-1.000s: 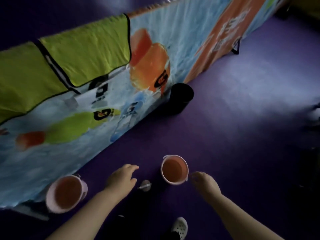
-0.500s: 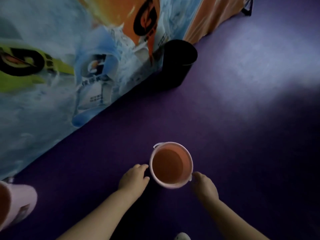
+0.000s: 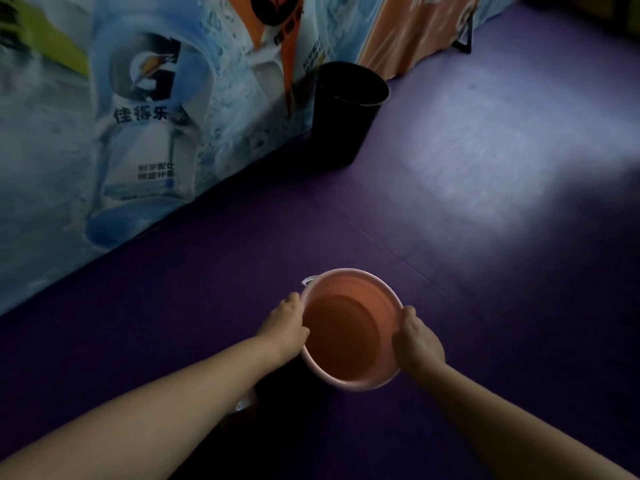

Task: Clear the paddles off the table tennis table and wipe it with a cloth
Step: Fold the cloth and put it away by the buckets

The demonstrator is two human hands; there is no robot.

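A pink bucket (image 3: 349, 327) with an orange inside stands on the purple floor in the lower middle of the head view. My left hand (image 3: 285, 325) grips its left rim and my right hand (image 3: 417, 339) grips its right rim. The bucket's inside looks dim and I cannot tell what it holds. No paddle, cloth or table tennis table is in view.
A printed barrier banner (image 3: 145, 133) runs along the left and top. A black bin (image 3: 346, 116) stands against it. The purple floor (image 3: 485, 168) stretches to the right, with a bright patch of light. A black frame foot (image 3: 464, 39) shows at top right.
Both hands have moved from beside the bucket onto its rim and taken hold. The view has come closer and lower; the second pink bucket at left has left the frame.
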